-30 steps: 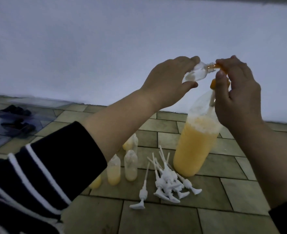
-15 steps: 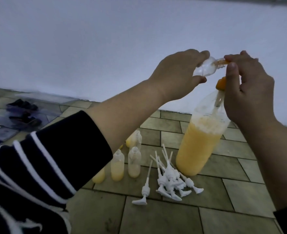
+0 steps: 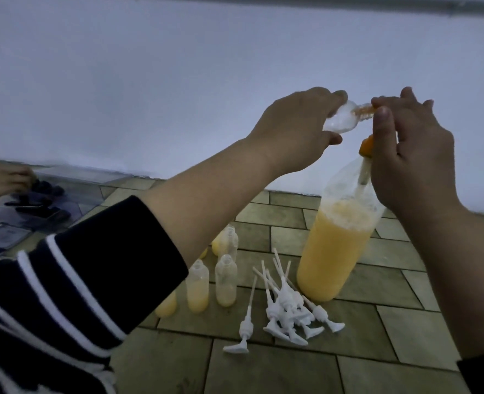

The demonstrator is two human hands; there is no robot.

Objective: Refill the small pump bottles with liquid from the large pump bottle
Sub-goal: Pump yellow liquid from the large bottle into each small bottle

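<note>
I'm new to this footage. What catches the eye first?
Centre right, two hands meet in the air: the left hand tips a small clear bottle toward the right hand. Below stands a large bottle of orange liquid, with white pump heads piled beside it on the tiled floor.

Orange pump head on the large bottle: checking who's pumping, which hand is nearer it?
Right hand covers the orange pump head; left hand is beside it, holding a small clear bottle.

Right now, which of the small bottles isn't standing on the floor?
The small clear bottle in the left hand, held tilted at the large bottle's orange pump; the others stand upright.
</note>
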